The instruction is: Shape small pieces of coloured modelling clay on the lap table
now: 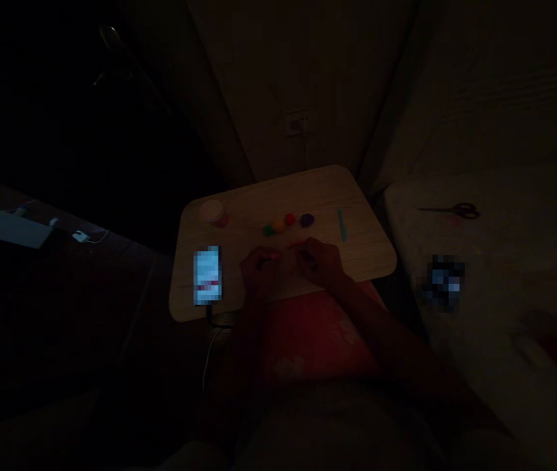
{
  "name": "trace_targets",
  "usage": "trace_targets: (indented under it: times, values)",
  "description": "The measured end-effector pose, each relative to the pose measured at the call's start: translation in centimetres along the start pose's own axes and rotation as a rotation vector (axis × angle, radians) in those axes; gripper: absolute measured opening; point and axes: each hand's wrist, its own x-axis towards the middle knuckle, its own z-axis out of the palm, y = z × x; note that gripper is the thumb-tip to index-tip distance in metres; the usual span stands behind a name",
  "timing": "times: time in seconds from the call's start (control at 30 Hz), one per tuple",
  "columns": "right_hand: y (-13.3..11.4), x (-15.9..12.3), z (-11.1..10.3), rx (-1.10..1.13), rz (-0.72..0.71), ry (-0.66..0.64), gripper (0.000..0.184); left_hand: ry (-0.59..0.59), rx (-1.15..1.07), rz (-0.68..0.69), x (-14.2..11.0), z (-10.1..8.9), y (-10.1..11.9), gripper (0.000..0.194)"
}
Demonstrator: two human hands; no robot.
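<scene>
The scene is very dark. My left hand is closed over the small table, with a small red lump at its pinched fingertips. Beside it, my right hand is curled, and a thin red piece shows at its fingertips. Just beyond the hands lie soft-looking balls: a green one, an orange one, a red one and a purple lump. A teal flat stick rests to the right of them.
A pale round tub stands at the table's back left. A lit phone with a cable lies at front left. Scissors and a blurred dark object are on the pale surface at right. A wall socket is behind.
</scene>
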Motion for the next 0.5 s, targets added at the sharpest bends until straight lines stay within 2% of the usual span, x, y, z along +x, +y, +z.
trace_targets:
  times: [0.17, 0.33, 0.5]
  values:
    - [0.0, -0.1, 0.1, -0.012, 0.000, -0.032, 0.010, -0.053, 0.049, -0.085, 0.1, 0.0, 0.5, 0.016]
    - [-0.2, -0.3, 0.4, -0.026, -0.044, -0.102, 0.027, -0.159, 0.070, -0.060, 0.1, -0.3, 0.5, 0.026]
    - [0.3, -0.8, 1.1, -0.078, -0.066, -0.109, 0.025, -0.255, 0.103, -0.046, 0.0, -0.5, 0.0, 0.025]
